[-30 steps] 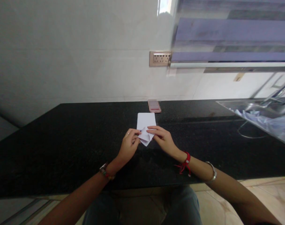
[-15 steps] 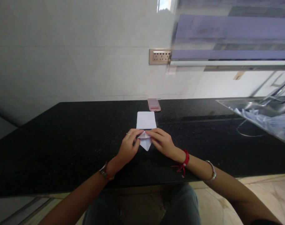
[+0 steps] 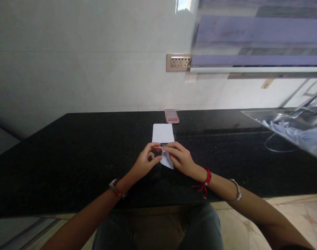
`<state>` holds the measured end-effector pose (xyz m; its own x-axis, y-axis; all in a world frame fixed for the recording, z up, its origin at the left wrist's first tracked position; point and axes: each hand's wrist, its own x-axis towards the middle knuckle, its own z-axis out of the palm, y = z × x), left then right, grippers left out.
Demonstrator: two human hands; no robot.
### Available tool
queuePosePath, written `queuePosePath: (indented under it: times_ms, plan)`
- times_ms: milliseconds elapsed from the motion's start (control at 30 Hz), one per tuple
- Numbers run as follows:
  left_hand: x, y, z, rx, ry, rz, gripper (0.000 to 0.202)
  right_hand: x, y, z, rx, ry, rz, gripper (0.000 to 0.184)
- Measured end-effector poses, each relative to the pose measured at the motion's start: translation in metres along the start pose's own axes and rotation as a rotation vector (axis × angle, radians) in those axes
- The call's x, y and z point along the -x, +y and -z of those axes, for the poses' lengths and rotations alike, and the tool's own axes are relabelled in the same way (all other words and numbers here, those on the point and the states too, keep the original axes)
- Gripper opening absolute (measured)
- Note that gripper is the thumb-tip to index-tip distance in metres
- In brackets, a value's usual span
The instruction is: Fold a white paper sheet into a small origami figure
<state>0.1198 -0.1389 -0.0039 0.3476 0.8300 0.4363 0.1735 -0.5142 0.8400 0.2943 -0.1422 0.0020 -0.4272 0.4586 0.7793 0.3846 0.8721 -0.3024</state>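
Between my two hands is a small folded piece of white paper (image 3: 167, 161), its lower tip slanting down to the right. My right hand (image 3: 181, 158) pinches its upper right part, the fingers covering that side. The thumb and forefinger of my left hand (image 3: 147, 159) reach to the paper's left edge, forming a loop with the thumb at the edge. Just beyond the fingers, a white stack of square paper (image 3: 163, 133) lies flat on the black countertop (image 3: 96, 156).
A pinkish phone-like object (image 3: 172, 116), partly pixelated, lies behind the paper near the wall. A socket panel (image 3: 178, 62) is on the tiled wall. At the right is a metal sink (image 3: 275, 116) with a crumpled translucent plastic bag (image 3: 304, 137).
The folded paper has turned, its tip swinging to the right. My left thumb has shifted right onto its edge and the left fingers have loosened from the top fold.
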Motion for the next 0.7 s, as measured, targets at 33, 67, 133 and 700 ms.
queuePosePath:
  times_ms: [33, 67, 133, 700]
  plan:
    - [0.0006, -0.0003, -0.0002, -0.020, 0.010, -0.012, 0.034, 0.0001, -0.0004, -0.0004, -0.003, 0.000, -0.006, 0.038]
    - [0.0012, -0.0002, -0.0003, -0.056, 0.030, -0.022, 0.034, 0.0002, -0.0008, -0.0007, -0.004, -0.001, -0.009, 0.038]
    - [0.0018, 0.0009, -0.0001, -0.106, 0.071, -0.037, 0.033, 0.0005, -0.0012, -0.0009, -0.002, -0.008, -0.010, 0.037]
    - [-0.0045, 0.0005, 0.0068, 0.590, -0.191, 0.298, 0.042, -0.0074, -0.0093, 0.0053, -0.211, -0.152, 0.007, 0.013]
